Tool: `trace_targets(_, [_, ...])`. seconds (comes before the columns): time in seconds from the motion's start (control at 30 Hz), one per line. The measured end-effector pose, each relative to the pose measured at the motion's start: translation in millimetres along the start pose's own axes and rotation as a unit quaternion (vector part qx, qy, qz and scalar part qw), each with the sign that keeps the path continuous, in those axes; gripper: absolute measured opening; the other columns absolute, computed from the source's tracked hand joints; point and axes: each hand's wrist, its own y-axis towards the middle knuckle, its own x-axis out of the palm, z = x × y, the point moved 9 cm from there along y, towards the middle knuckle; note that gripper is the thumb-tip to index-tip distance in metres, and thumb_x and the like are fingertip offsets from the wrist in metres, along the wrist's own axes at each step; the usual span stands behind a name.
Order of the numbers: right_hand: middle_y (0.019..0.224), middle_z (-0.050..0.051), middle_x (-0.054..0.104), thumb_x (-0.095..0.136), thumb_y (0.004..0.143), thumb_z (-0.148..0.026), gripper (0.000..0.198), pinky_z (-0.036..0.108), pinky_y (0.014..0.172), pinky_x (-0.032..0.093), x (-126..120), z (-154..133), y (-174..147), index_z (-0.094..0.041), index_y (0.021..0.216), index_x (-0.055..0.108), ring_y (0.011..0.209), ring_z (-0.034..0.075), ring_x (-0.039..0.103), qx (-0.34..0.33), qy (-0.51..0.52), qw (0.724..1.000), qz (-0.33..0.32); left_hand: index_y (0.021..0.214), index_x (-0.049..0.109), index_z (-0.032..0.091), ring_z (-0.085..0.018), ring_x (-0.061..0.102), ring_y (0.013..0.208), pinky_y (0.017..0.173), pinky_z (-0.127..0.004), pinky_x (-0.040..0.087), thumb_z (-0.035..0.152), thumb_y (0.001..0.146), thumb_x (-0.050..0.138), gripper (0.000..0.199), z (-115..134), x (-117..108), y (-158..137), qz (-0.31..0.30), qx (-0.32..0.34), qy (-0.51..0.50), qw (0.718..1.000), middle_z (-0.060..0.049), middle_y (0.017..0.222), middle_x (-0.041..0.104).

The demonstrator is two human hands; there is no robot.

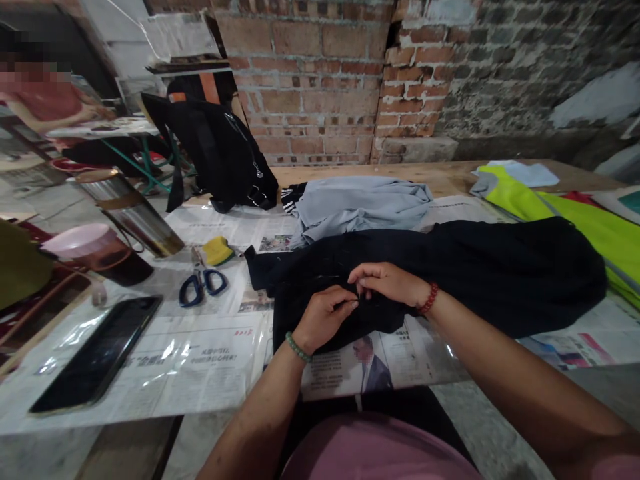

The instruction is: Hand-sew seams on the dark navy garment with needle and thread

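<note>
A dark navy garment (465,267) lies spread across the table, its left part a black piece of cloth. Over that part my two hands meet, fingertips almost touching. My left hand (325,315) is closed in a pinch, thumb against forefinger; what sits between them is too small to make out. Bent fingers of my right hand (387,283) close on a thin, needle-like thing (359,291) pointing down toward the left fingertips. Blue-handled scissors (203,283) and a yellow sponge-like piece (218,251) lie left of the garment.
Newspaper under clear plastic (215,360) covers the table. At left are a phone (97,353), a pink-lidded cup (107,257) and a steel flask (135,213). Behind are a black backpack (215,147), grey clothing (365,200) and a hi-vis garment (555,213). Another person (45,100) sits far left.
</note>
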Motion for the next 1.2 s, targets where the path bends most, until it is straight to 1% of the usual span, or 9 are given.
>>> trace_targets(0.17, [0.056, -0.005, 0.051, 0.043, 0.074, -0.012, 0.020, 0.019, 0.052, 0.040, 3, 4, 2, -0.015, 0.089, 0.055, 0.051, 0.006, 0.049, 0.043, 0.064, 0.997, 0.023, 0.078, 0.063, 0.018, -0.011, 0.053, 0.067, 0.064, -0.022, 0.042, 0.020, 0.078, 0.051, 0.012, 5, -3, 0, 0.021, 0.012, -0.006, 1.000, -0.001, 0.071, 0.057])
trace_targets(0.3, [0.062, -0.004, 0.054, 0.044, 0.075, -0.013, 0.021, 0.020, 0.059, 0.042, 9, 2, 2, -0.014, 0.092, 0.055, 0.059, 0.007, 0.051, 0.006, 0.046, 0.999, 0.009, 0.078, 0.063, 0.018, -0.011, 0.053, 0.067, 0.063, -0.022, 0.042, 0.017, 0.077, 0.052, 0.011, 5, -8, 0, 0.054, 0.012, -0.001, 0.998, -0.001, 0.072, 0.057])
trace_targets(0.43, [0.080, 0.000, 0.060, 0.042, 0.077, -0.014, 0.027, 0.024, 0.068, 0.044, 10, -7, 1, -0.016, 0.102, 0.053, 0.071, 0.010, 0.055, -0.060, -0.057, 0.997, 0.005, 0.077, 0.062, 0.017, -0.011, 0.052, 0.066, 0.063, -0.022, 0.041, 0.019, 0.076, 0.053, 0.010, 0, -14, 0, 0.081, -0.009, 0.000, 0.997, 0.000, 0.070, 0.056])
trace_targets(0.53, [0.089, 0.002, 0.061, 0.040, 0.079, -0.012, 0.031, 0.027, 0.074, 0.044, -9, -23, -8, -0.020, 0.106, 0.052, 0.078, 0.012, 0.056, -0.123, -0.168, 0.972, 0.109, 0.075, 0.062, 0.017, -0.011, 0.053, 0.066, 0.063, -0.022, 0.041, 0.021, 0.076, 0.053, 0.011, -9, -11, 1, 0.064, -0.050, -0.019, 0.997, 0.000, 0.070, 0.058])
trace_targets(0.6, [0.093, 0.004, 0.060, 0.040, 0.079, -0.011, 0.028, 0.030, 0.078, 0.043, -20, -38, -23, -0.020, 0.100, 0.055, 0.085, 0.014, 0.055, -0.181, -0.231, 0.936, 0.194, 0.074, 0.063, 0.017, -0.011, 0.053, 0.065, 0.062, -0.021, 0.041, 0.024, 0.076, 0.052, 0.013, -17, -9, 0, 0.051, -0.088, -0.043, 0.994, 0.001, 0.069, 0.059])
trace_targets(0.67, [0.094, 0.005, 0.059, 0.041, 0.079, -0.012, 0.024, 0.032, 0.081, 0.042, -21, -48, -39, -0.021, 0.094, 0.057, 0.091, 0.016, 0.054, -0.233, -0.270, 0.906, 0.230, 0.074, 0.063, 0.016, -0.011, 0.052, 0.063, 0.059, -0.020, 0.040, 0.026, 0.076, 0.052, 0.015, -24, -5, -1, 0.038, -0.118, -0.076, 0.989, 0.002, 0.067, 0.059])
trace_targets(0.77, [0.097, 0.005, 0.058, 0.048, 0.076, -0.016, 0.020, 0.038, 0.084, 0.039, -4, -49, -54, -0.022, 0.093, 0.057, 0.096, 0.019, 0.051, -0.277, -0.322, 0.882, 0.207, 0.073, 0.064, 0.016, -0.010, 0.052, 0.061, 0.058, -0.020, 0.040, 0.030, 0.075, 0.053, 0.018, -30, -1, -2, 0.015, -0.142, -0.120, 0.982, 0.002, 0.066, 0.059])
trace_targets(0.9, [0.103, 0.007, 0.057, 0.056, 0.074, -0.025, 0.021, 0.043, 0.086, 0.036, 19, -40, -57, -0.022, 0.095, 0.057, 0.104, 0.023, 0.045, -0.283, -0.383, 0.862, 0.175, 0.076, 0.066, 0.016, -0.012, 0.054, 0.065, 0.063, -0.022, 0.042, 0.027, 0.072, 0.056, 0.015, -31, 0, -2, 0.013, -0.156, -0.170, 0.973, 0.001, 0.071, 0.062])
trace_targets(1.2, [0.094, 0.005, 0.060, 0.054, 0.077, -0.024, 0.011, 0.039, 0.082, 0.037, 21, -38, -49, -0.021, 0.085, 0.061, 0.097, 0.020, 0.048, -0.271, -0.375, 0.863, 0.204, 0.083, 0.063, 0.016, -0.011, 0.056, 0.070, 0.069, -0.024, 0.043, 0.021, 0.068, 0.060, 0.016, -33, 0, -4, 0.040, -0.184, -0.284, 0.940, 0.000, 0.077, 0.064])
